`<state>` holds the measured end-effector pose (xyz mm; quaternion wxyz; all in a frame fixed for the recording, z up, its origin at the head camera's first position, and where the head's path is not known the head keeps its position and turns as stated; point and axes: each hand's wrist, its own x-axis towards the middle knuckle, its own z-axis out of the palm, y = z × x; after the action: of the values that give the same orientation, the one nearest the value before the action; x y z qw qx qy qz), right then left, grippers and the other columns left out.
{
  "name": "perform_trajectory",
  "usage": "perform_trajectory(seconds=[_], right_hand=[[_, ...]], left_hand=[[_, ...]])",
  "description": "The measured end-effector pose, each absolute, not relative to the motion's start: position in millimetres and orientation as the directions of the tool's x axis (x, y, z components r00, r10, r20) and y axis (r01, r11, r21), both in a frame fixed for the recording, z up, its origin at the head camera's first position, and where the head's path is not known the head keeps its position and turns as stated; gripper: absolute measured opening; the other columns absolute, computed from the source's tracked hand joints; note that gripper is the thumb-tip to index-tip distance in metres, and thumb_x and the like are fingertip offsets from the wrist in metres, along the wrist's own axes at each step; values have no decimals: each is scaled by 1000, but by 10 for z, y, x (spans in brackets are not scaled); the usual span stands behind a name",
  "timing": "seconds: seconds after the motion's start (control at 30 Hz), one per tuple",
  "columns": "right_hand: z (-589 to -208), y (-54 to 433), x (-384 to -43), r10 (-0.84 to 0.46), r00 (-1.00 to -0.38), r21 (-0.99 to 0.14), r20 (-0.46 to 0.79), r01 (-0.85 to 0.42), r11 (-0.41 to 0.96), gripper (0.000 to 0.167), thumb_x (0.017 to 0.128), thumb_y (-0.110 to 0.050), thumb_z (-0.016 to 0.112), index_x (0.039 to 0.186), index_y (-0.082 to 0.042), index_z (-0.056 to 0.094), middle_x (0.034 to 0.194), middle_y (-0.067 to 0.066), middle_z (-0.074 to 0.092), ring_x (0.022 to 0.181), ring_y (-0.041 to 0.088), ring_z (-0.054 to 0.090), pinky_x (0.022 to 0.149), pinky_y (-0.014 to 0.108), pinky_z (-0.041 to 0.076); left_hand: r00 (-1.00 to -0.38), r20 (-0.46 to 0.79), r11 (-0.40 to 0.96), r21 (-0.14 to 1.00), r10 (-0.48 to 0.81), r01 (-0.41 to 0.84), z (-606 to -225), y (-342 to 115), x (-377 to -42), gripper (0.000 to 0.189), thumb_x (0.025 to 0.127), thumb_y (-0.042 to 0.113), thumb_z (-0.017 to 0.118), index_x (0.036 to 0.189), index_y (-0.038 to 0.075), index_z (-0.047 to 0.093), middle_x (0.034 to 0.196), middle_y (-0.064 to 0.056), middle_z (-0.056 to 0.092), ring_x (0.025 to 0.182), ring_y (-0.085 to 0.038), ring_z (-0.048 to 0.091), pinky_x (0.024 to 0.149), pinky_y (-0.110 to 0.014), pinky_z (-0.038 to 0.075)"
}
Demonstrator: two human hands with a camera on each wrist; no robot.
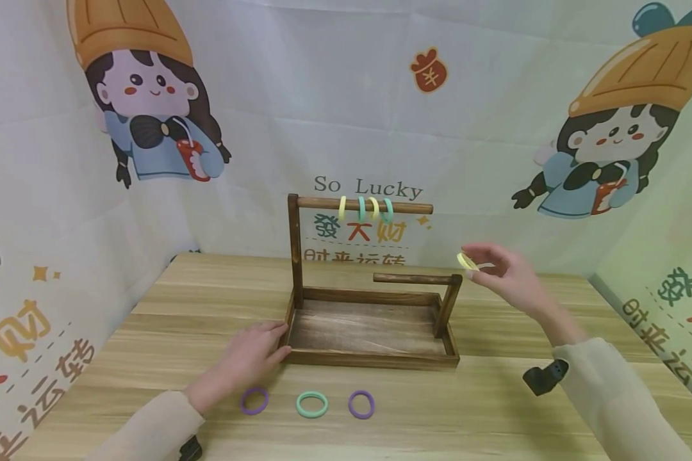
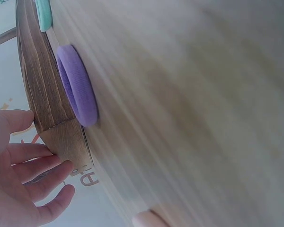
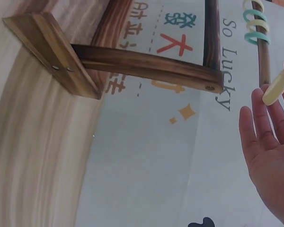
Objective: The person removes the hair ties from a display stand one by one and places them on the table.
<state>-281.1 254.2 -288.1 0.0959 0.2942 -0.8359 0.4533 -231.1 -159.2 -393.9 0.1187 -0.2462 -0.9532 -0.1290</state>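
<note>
My right hand (image 1: 510, 278) pinches a yellow hair tie (image 1: 466, 262) between thumb and fingertips, in the air just right of the short post of a dark wooden stand. That stand has a shallow tray (image 1: 375, 360), a high bar (image 1: 418, 208) and a lower bar (image 1: 409, 278). Two yellow and two mint-green hair ties hang along the high bar, among them a green one (image 1: 388, 210). At the tray's left end rests my left hand (image 1: 245, 358), its loosely extended fingers touching the wooden side (image 2: 68, 142).
On the table (image 1: 196, 301), in front of the tray, lie a purple hair tie (image 2: 83, 90), a mint-green one (image 1: 312, 416) and another purple one (image 1: 362, 417). Behind and beside the table hangs a printed cloth (image 1: 346, 96) with cartoon figures and lettering.
</note>
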Motion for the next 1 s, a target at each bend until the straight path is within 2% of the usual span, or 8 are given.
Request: perform_trajectory(seconds=[0.23, 0.4, 0.6, 0.77, 0.9, 1.0], right_hand=[[-3006, 2508, -2635, -420, -830, -727, 366, -537, 429, 38, 84, -6, 59, 120, 0, 48, 113, 13, 53, 93, 21, 54, 73, 24, 48], [-3129, 2456, -2547, -463, -804, -720, 374, -566, 402, 37, 82, -3, 61, 117, 1, 51, 113, 12, 53, 96, 27, 51, 76, 26, 48], [-3295, 2384, -2458, -504, -787, -717, 354, -575, 394, 34, 80, -5, 64, 113, -3, 55, 110, 7, 56, 95, 25, 52, 80, 27, 46], [-3437, 2320, -2390, -538, -791, -736, 293, -545, 402, 36, 79, -11, 67, 113, -9, 55, 111, 6, 56, 98, 26, 51, 82, 34, 45], [-3532, 2268, -2326, -567, -787, -747, 242, -524, 409, 37, 79, -16, 67, 114, -12, 55, 108, 4, 57, 94, 28, 54, 78, 36, 46], [-3603, 2227, -2290, -599, -768, -754, 225, -527, 392, 37, 80, -18, 67, 114, -10, 55, 106, 4, 57, 85, 24, 57, 69, 33, 49]], left_hand=[[-852, 294, 847, 187, 434, 497, -3944, -1589, -2321, 43, 84, 24, 60, 112, -8, 54, 116, -21, 52, 104, -37, 49, 86, -50, 40], [-848, 298, 847, 180, 438, 501, -3952, -1596, -2324, 43, 84, 24, 60, 112, -8, 54, 116, -21, 52, 104, -37, 50, 85, -49, 41], [-846, 302, 847, 177, 439, 502, -3953, -1599, -2321, 43, 83, 24, 61, 112, -8, 54, 115, -21, 53, 103, -37, 50, 84, -49, 42], [-850, 300, 849, 182, 433, 497, -3970, -1595, -2328, 43, 83, 24, 61, 112, -7, 54, 115, -20, 53, 103, -36, 50, 84, -49, 42], [-850, 306, 850, 180, 430, 495, -3979, -1594, -2332, 43, 83, 24, 61, 112, -7, 55, 115, -20, 53, 103, -36, 51, 84, -48, 42], [-847, 310, 849, 179, 431, 497, -3979, -1597, -2332, 43, 83, 24, 61, 111, -8, 55, 114, -20, 54, 103, -36, 51, 85, -48, 41]])
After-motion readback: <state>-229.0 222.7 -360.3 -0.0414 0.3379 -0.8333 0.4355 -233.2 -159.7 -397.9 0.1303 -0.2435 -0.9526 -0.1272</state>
